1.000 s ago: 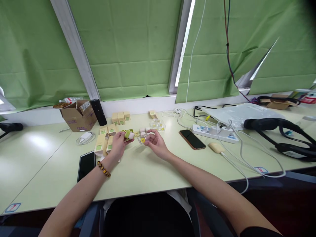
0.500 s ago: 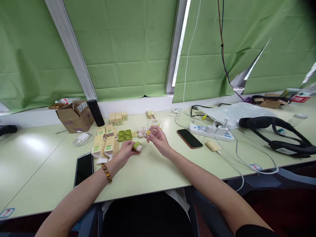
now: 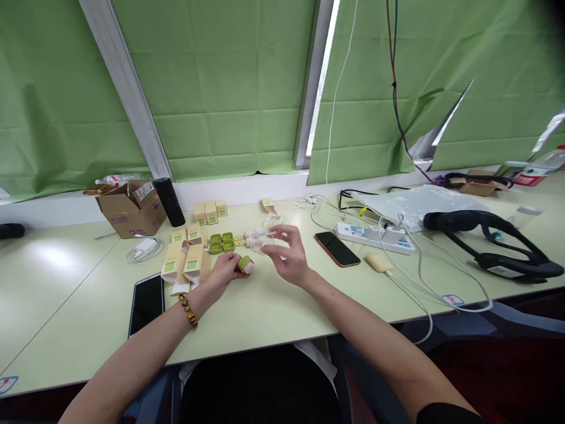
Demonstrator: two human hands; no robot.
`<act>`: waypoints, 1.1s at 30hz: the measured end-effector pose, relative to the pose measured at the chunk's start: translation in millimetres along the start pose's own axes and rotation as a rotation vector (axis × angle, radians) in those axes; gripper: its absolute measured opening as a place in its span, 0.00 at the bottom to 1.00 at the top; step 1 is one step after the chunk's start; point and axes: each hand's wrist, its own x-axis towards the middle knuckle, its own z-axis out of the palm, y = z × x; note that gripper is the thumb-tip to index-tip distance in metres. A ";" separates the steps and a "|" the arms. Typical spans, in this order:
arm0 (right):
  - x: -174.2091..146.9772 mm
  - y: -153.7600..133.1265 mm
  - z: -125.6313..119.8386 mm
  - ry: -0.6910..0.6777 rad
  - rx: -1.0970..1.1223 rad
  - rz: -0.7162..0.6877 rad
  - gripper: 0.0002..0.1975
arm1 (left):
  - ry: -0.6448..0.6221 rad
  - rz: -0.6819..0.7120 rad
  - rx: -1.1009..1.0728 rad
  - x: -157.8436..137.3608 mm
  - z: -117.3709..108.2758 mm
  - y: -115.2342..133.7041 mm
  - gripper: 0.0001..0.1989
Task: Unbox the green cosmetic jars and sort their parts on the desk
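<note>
My left hand [image 3: 226,268] is closed around a small green-and-white block-shaped piece [image 3: 246,264] just above the table. To its right, my right hand [image 3: 289,256] grips a small clear plastic piece [image 3: 263,242] between thumb and fingers; its exact kind is hard to make out. Beyond my left hand sit several green square trays [image 3: 222,242] in a cluster, with small pale yellow pieces [image 3: 238,241] beside them. Pinkish-white cylinders [image 3: 250,238] lie behind the clear piece. Open cream cartons [image 3: 195,263] with green labels stand left of my left hand.
Small cream boxes [image 3: 210,212] stand farther back. A phone [image 3: 147,305] lies at left, another phone [image 3: 337,248] at right. A power strip [image 3: 375,237] with cables, a black headset [image 3: 492,241], a cardboard box [image 3: 131,210] and a black cylinder [image 3: 169,202] are also on the table.
My right hand has turned and its fingers have spread wider around the clear piece; the yellow round spot on it no longer shows. My left hand stays nearly in place, still holding the green-and-white piece.
</note>
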 end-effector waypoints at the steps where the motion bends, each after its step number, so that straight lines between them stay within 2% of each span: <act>1: -1.7 1.9 -3.4 0.015 -0.139 -0.157 0.05 | -0.007 0.003 0.004 0.5 -0.4 -0.8 0.08; 3: -4.1 4.0 -9.4 0.034 -0.323 -0.411 0.08 | -0.016 0.001 0.008 0.5 -0.7 -1.7 0.10; 6: -3.7 0.9 -14.1 0.001 -0.428 -0.607 0.06 | -0.015 0.003 0.001 -1.5 -0.2 -0.8 0.12; 10: 0.7 -9.7 -15.0 -0.007 -0.459 -0.726 0.06 | 0.002 0.026 0.005 -4.6 1.6 2.8 0.12; 14: 1.1 -11.9 -14.8 0.013 -0.414 -0.703 0.08 | 0.022 0.017 -0.008 -4.4 1.8 4.6 0.11; 16: -0.6 -10.0 -13.0 -0.006 -0.366 -0.575 0.07 | 0.021 0.011 -0.018 -3.6 1.1 4.2 0.11; 18: -2.0 -9.1 -8.9 -0.023 -0.277 -0.339 0.05 | 0.022 0.007 -0.023 -2.7 0.5 3.7 0.10; 20: -2.1 -9.9 -2.7 -0.019 -0.113 -0.018 0.09 | 0.030 0.005 -0.030 -2.1 0.4 4.1 0.09; 23: 0.2 -10.9 6.7 -0.006 0.292 0.511 0.19 | 0.060 -0.002 -0.053 -1.7 1.2 7.0 0.09; 26: 3.0 -6.5 10.5 -0.017 0.662 0.904 0.23 | 0.087 -0.013 -0.070 -1.9 2.6 10.9 0.09; 29: 4.5 1.5 7.7 -0.015 0.835 1.111 0.22 | 0.094 -0.018 -0.079 -2.5 3.2 13.3 0.09; 33: 7.1 9.3 1.8 -0.014 0.925 1.169 0.19 | 0.094 -0.016 -0.084 -2.2 1.8 12.4 0.09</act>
